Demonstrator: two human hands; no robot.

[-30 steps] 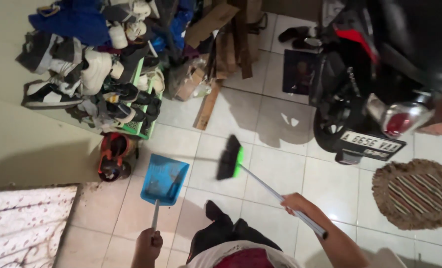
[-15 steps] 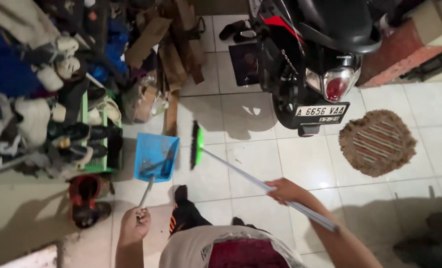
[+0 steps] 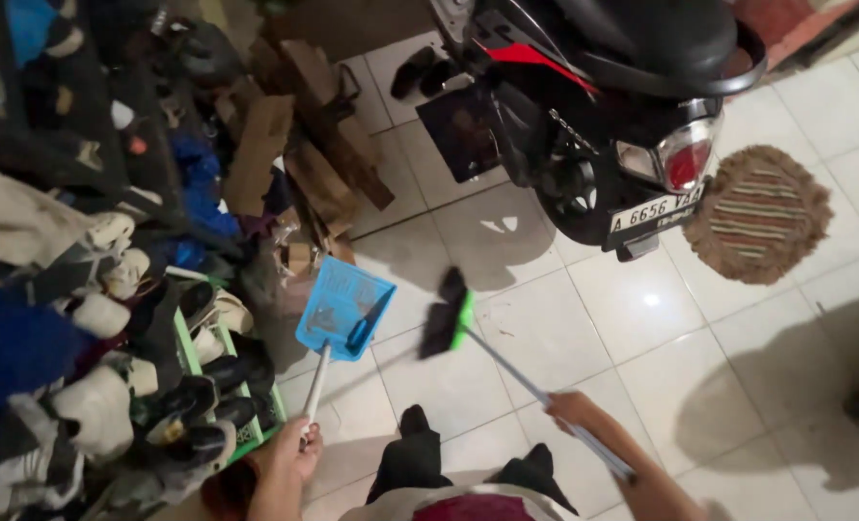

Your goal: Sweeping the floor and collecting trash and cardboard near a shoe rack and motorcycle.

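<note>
My left hand (image 3: pixel 292 453) grips the pale handle of a blue dustpan (image 3: pixel 344 309), whose pan rests on the white tiled floor ahead of me. My right hand (image 3: pixel 572 409) holds the long silver handle of a broom (image 3: pixel 449 315) with a green head and dark bristles. The broom head sits on the tiles just right of the dustpan, a small gap between them. My dark trouser legs and feet (image 3: pixel 415 453) show at the bottom centre.
A black and red motorcycle (image 3: pixel 603 106) is parked at the upper right, a round fringed mat (image 3: pixel 757 214) beside it. A green shoe rack (image 3: pixel 203 386) crowded with shoes fills the left. Cardboard and wood planks (image 3: pixel 304 164) lean at the back. Dark sandals (image 3: pixel 420 72) lie beyond.
The view has swung and tilted. The broom head has shifted away to the right of the dustpan, and the dustpan now sits angled further from the shoe rack.
</note>
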